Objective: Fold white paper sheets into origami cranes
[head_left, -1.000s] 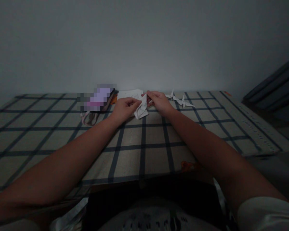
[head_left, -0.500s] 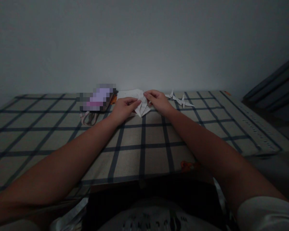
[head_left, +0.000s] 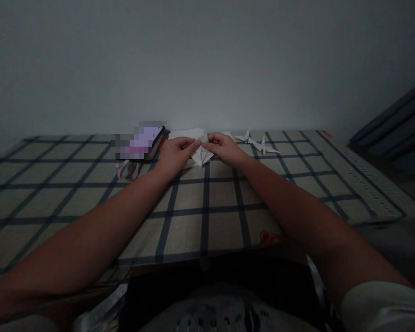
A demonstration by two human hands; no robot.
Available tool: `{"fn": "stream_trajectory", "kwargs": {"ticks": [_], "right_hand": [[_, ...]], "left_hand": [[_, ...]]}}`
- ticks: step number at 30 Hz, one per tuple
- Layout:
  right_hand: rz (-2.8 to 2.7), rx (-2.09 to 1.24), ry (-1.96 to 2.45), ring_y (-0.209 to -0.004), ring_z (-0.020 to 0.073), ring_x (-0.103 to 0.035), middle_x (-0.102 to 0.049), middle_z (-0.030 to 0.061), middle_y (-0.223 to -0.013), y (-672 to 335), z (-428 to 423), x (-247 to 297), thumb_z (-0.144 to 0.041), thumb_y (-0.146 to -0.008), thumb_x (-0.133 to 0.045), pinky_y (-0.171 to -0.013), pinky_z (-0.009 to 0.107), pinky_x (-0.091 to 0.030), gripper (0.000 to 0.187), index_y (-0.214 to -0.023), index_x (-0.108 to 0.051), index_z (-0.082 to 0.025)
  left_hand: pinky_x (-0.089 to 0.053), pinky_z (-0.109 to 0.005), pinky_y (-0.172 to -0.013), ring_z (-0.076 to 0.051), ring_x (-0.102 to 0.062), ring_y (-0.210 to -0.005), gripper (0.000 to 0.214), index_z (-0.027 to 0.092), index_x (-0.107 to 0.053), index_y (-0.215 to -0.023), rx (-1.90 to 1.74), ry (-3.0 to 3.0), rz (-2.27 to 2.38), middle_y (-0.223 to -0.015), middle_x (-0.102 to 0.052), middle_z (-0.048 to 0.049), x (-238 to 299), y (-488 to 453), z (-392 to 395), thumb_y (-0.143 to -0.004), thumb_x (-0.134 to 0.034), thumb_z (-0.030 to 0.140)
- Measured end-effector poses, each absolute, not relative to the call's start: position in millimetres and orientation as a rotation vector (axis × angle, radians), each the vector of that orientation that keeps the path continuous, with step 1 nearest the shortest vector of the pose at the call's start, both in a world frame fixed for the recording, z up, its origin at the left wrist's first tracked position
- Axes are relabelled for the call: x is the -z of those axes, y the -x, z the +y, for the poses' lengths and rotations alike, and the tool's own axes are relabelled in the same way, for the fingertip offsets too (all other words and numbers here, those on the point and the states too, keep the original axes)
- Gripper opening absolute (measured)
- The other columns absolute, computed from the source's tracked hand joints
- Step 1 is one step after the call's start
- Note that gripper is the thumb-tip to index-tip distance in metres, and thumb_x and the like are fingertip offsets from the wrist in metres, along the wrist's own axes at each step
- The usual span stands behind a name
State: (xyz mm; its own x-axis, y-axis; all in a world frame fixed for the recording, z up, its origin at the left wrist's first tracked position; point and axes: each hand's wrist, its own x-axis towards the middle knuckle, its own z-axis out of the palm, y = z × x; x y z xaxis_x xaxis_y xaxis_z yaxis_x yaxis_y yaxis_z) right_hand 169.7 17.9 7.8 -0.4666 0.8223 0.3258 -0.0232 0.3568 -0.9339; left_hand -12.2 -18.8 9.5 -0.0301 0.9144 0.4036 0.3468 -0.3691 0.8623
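Note:
A partly folded piece of white paper is between my two hands, its pointed end toward me. My left hand pinches its left side with thumb and fingers. On the right side, my right hand grips it the same way, both thumbs close together near the middle. Behind the hands lie white paper sheets, partly covered by them. Two folded paper cranes rest on the cloth to the right of my right hand.
A phone with a blurred screen leans at the left, a pale strap in front of it. The checked tablecloth covers the table, which meets a grey wall. Dark slanted panels stand at the far right.
My right hand has come down slightly from the paper's upper part, its thumb now beside the left thumb. The paper's upper point shows more above the hands.

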Motion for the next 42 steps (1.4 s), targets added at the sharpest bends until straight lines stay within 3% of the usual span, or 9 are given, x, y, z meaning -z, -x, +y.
{"fn": "stream_trajectory", "kwargs": {"ticks": [6,10,20,27,34,42], "right_hand": [[-1.781,-1.161,0.738,-0.069,0.0111,-0.049,-0.052,-0.0029,-0.072,-171,18,-9,-0.039,-0.079,-0.071,-0.063,0.025,-0.042,0.027,-0.075,-0.053,-0.018],[-1.734,-1.130,0.732,-0.074,0.0118,-0.053,-0.057,-0.0017,-0.078,-172,21,-9,-0.035,-0.081,-0.068,-0.069,0.026,-0.045,0.020,-0.081,-0.057,-0.018],[-1.746,-1.209,0.731,-0.075,0.0133,-0.057,-0.062,-0.0005,-0.081,-170,23,-4,-0.035,-0.079,-0.073,-0.070,0.027,-0.050,0.021,-0.086,-0.061,-0.019],[-1.642,-1.195,0.735,-0.076,0.0127,-0.058,-0.062,-0.0006,-0.082,-169,19,-10,-0.027,-0.078,-0.071,-0.073,0.027,-0.049,0.016,-0.084,-0.059,-0.018],[-1.715,-1.126,0.758,-0.077,0.0131,-0.055,-0.059,-0.0013,-0.080,-171,19,-9,-0.034,-0.080,-0.071,-0.070,0.027,-0.046,0.020,-0.083,-0.057,-0.019],[-1.683,-1.034,0.788,-0.074,0.0124,-0.050,-0.051,-0.0032,-0.075,-171,23,-9,-0.038,-0.081,-0.071,-0.069,0.026,-0.043,0.027,-0.078,-0.049,-0.022]], "left_hand": [[-0.054,-0.027,-0.063,-0.018,-0.066,-0.072,0.050,0.012,-0.077,-0.100,-1.372,-1.674,1.215,-0.087,-0.076,-0.0080,-9,9,-22,-0.078,-0.070,0.056],[-0.059,-0.031,-0.067,-0.019,-0.068,-0.080,0.055,0.012,-0.073,-0.116,-1.361,-1.597,1.111,-0.101,-0.076,-0.0099,-7,7,-22,-0.076,-0.073,0.050],[-0.056,-0.030,-0.067,-0.017,-0.066,-0.067,0.055,0.011,-0.072,-0.118,-1.371,-1.701,1.223,-0.078,-0.073,-0.0066,-5,13,-16,-0.076,-0.074,0.046],[-0.059,-0.034,-0.065,-0.011,-0.052,-0.050,0.074,0.017,-0.058,-0.140,-1.300,-1.598,1.108,-0.055,-0.052,0.0063,-5,9,-15,-0.073,-0.078,0.039],[-0.060,-0.033,-0.064,-0.012,-0.056,-0.052,0.070,0.019,-0.059,-0.139,-1.264,-1.641,1.069,-0.059,-0.057,0.0041,-2,10,-13,-0.074,-0.078,0.036],[-0.062,-0.038,-0.075,-0.021,-0.073,-0.070,0.083,0.022,-0.039,-0.152,-1.148,-1.509,0.995,-0.065,-0.064,0.0030,-5,4,-23,-0.077,-0.075,0.029]]}}
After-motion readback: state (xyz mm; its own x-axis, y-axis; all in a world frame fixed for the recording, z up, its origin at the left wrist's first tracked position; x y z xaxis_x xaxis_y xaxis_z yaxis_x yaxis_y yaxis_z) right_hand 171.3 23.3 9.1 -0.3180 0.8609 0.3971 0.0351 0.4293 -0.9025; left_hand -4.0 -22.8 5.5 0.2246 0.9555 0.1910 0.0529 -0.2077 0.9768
